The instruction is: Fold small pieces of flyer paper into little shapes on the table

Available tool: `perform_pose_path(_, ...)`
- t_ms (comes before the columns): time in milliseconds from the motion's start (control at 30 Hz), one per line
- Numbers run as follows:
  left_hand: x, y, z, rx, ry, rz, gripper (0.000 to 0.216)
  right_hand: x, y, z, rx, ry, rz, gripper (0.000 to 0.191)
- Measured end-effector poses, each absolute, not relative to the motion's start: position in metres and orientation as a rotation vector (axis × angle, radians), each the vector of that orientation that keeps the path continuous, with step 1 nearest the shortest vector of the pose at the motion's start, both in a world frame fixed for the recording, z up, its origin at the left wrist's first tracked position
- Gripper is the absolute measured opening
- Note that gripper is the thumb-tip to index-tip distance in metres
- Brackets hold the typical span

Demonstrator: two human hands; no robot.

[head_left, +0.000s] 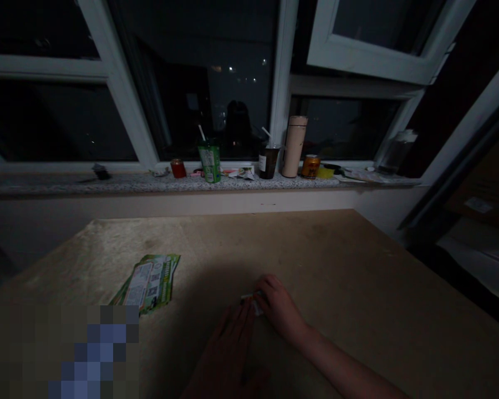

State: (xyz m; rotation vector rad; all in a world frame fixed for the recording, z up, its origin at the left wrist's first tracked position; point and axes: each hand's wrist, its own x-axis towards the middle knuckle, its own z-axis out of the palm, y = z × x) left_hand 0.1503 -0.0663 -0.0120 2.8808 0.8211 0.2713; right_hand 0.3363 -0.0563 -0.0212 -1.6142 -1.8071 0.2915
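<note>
1. Near middle, a small flat piece [256, 309] is showing whitish, with a touch of orange.
2. Near left, the packets [163, 281] are showing green — a pale panel [140, 281] is crossing the top one.
3. The tabletop [341, 266] is looking tan.
4. The far windowsill [149, 183] is wearing grey-and-white speckles.
5. Along it, left to right — a jar [178, 169] is showing red, a cup [210, 164] green, a tumbler [271, 163] dark brown, a flask [294, 148] pale pink.

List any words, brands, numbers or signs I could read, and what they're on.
None can be read.
Small item at the right hand: too dark, small.
Green packets: printing too small, blurred.
Green cup: lettering blurred.
Dark cup: white label too small.
Orange can: markings blurred.
</note>
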Motion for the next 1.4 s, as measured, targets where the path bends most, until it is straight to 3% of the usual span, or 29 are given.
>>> perform_pose_path(400, 0.150, -0.065, -0.010, 2.855, 0.817, 0.247, 0.086, 0.337, -0.062, -0.011, -1.786, -1.795, 0.128, 0.011)
perform_pose_path(733, 0.150, -0.063, -0.013, 2.872, 0.786, 0.274, 0.082, 0.346, -0.105, -0.006, -1.402, -2.223, 0.162, 0.045)
perform_pose_path(1400, 0.137, -0.052, 0.002, 2.852, 0.675, 0.124, 0.079, 0.357, -0.117, -0.001, -1.415, -2.240, 0.451, 0.054)
